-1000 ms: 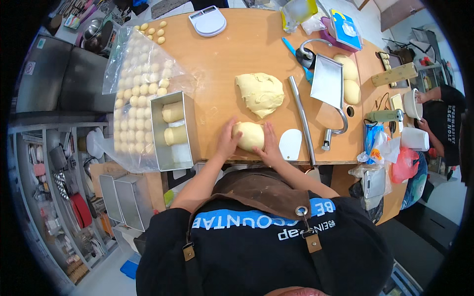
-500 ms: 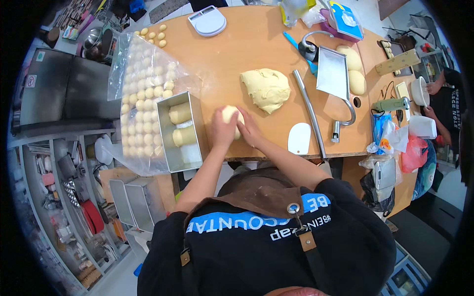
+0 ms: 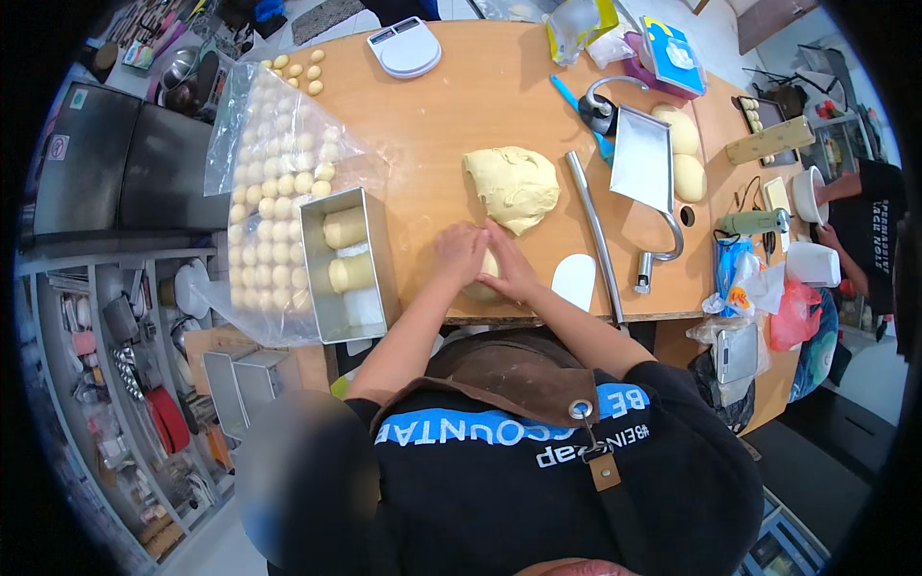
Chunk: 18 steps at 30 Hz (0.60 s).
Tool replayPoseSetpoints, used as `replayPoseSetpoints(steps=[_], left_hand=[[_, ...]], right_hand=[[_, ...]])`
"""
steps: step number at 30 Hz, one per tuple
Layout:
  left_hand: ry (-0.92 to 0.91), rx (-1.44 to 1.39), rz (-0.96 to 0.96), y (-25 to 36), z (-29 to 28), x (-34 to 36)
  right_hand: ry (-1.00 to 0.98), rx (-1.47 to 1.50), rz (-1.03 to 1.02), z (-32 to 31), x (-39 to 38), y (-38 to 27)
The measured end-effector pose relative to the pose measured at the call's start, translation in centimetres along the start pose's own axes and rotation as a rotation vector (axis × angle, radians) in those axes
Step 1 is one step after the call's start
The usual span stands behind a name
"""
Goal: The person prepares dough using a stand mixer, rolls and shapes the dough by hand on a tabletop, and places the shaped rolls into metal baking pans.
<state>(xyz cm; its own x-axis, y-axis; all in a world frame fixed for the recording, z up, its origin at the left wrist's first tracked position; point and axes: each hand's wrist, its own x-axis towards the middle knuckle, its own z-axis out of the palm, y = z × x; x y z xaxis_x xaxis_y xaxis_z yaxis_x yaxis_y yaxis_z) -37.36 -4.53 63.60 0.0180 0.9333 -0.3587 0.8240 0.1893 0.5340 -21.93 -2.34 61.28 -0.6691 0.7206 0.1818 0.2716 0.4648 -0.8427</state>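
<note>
A pale yellow piece of dough (image 3: 488, 273) lies on the table near its front edge, mostly covered by my hands. My left hand (image 3: 461, 252) cups it from the left and my right hand (image 3: 510, 266) from the right, fingertips meeting over its far side. Just beyond them sits a big soft lump of dough (image 3: 514, 187). To the left, a rectangular metal loaf pan (image 3: 376, 269) holds two dough rolls (image 3: 348, 274) toward its far end. Close to my right hand lies a white dough scraper (image 3: 574, 281).
Several dough balls (image 3: 279, 204) rest under a plastic sheet at left. A metal rod (image 3: 594, 235), a metal tray (image 3: 642, 154), dough hooks and two large dough balls (image 3: 689, 179) are at right. A white scale (image 3: 404, 48) stands far back. Another person's hands hold a white bowl (image 3: 809, 197).
Both hands and the dough between them have shifted right and closer to the front edge, and the fingertips have come together. A blurred dark shape has appeared at lower left.
</note>
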Motion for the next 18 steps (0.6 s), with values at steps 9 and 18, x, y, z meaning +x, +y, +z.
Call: replayPoseSetpoints(steps=[9, 18], left_hand=[[0.506, -0.727, -0.004, -4.7, 4.3, -6.7], [0.056, 0.117, 0.215, 1.3, 0.8, 0.3]], right_hand=[[-0.376, 0.112, -0.070, 1.1, 1.4, -2.1], [-0.282, -0.634, 0.127, -2.8, -4.2, -2.9]])
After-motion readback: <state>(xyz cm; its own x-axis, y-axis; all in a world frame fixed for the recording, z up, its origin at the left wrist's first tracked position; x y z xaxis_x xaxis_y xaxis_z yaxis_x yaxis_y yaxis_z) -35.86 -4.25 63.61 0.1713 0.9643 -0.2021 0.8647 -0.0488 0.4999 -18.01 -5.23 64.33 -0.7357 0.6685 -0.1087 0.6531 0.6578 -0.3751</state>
